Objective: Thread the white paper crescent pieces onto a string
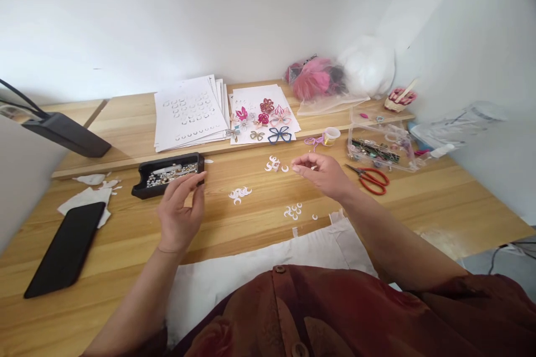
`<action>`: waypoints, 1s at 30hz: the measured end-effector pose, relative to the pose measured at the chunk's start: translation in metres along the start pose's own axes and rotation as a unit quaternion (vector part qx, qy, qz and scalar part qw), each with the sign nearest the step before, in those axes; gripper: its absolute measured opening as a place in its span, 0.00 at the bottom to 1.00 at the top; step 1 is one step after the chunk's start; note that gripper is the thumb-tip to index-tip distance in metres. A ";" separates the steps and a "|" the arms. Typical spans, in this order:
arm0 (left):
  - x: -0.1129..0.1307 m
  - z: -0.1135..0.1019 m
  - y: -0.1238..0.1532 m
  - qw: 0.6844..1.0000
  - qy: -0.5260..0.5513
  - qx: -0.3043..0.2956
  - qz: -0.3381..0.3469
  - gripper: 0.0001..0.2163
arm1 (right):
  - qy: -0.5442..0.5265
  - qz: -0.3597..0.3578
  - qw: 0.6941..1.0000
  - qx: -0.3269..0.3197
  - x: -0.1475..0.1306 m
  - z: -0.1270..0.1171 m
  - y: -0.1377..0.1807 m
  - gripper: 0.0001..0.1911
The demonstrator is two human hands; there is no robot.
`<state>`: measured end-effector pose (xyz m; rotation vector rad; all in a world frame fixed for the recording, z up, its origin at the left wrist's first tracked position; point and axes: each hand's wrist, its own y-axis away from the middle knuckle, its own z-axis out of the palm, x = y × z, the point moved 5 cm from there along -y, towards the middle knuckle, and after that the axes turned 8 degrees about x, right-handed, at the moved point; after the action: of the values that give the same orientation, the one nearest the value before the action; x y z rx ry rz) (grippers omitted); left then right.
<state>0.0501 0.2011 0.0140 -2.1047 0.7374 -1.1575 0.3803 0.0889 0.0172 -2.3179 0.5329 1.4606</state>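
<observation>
My left hand (182,212) is raised at the near right corner of a black tray (140,181), fingers stretched forward and thumb apart from them. Nothing shows in it. The tray holds pearl-like and gold beads (167,177) and a white pen-like tube (166,169). Across the table, my right hand (321,175) has its thumb and fingertips pinched together; anything between them is too small to make out. Just left of those fingertips lies a group of white crescent cut-outs (273,164). Two further groups are a tight pile of crescents (240,195) and a looser cluster (293,211) nearer to me.
Red-handled pliers (372,179) lie beside my right forearm, by a clear plastic box (381,148). Behind are paper sheets (188,114), flower ornaments (280,134) and bagged pink material (314,81). A black phone (67,248) lies at left; white cloth (268,265) covers the near edge.
</observation>
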 end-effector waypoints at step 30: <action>0.106 0.046 0.005 0.950 0.271 -0.097 -0.125 0.07 | -0.339 0.143 0.929 -0.052 -0.039 0.035 0.029 0.18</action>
<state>0.1380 0.1340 0.0466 -2.0939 0.8693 -1.9168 0.3229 0.0857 0.0359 -1.6674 0.6040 2.3227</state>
